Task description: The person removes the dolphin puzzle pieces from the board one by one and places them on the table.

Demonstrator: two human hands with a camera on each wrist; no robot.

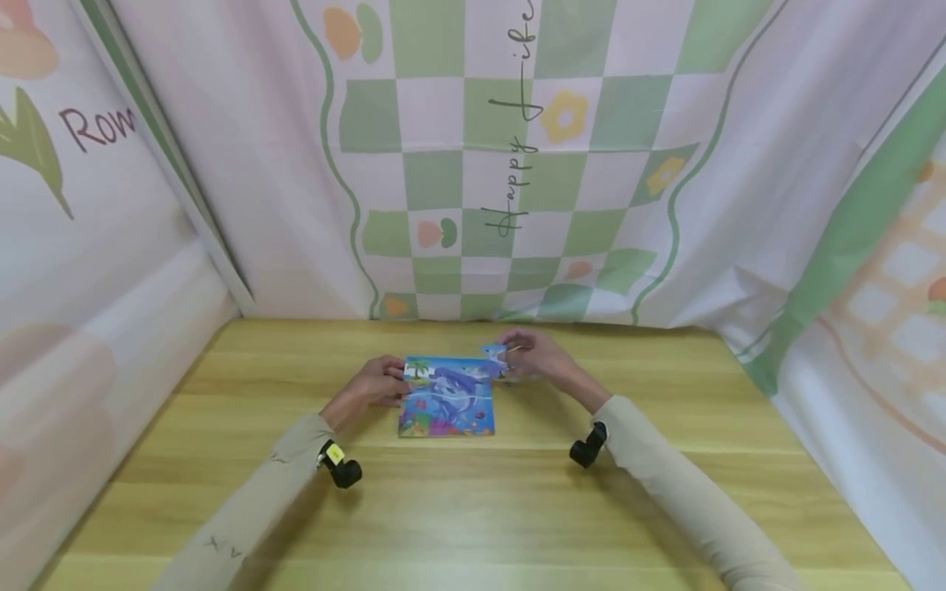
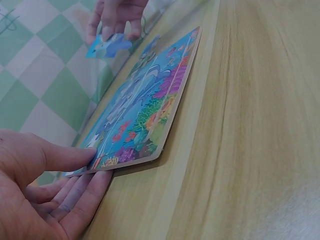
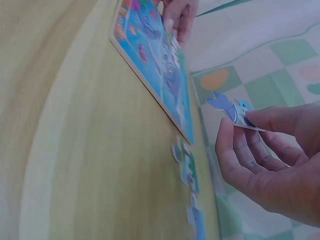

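Observation:
A jigsaw puzzle board (image 1: pixel 449 406) with an ocean and dolphin picture lies on the wooden table. My left hand (image 1: pixel 372 382) grips its left edge, and in the left wrist view the thumb (image 2: pixel 75 158) is on top with fingers at the board's underside. At the far right corner, my right hand (image 1: pixel 538 356) pinches a blue puzzle piece (image 3: pixel 234 111) between thumb and fingers, raised above the table. Part of this piece is covered by the fingertips.
Loose puzzle pieces (image 3: pixel 187 167) lie on the table (image 1: pixel 473 509) beside the board, largely hidden by the right hand in the head view. A checked curtain (image 1: pixel 488 180) hangs along the table's far edge, and more cloth (image 1: pixel 96 271) closes off the left side.

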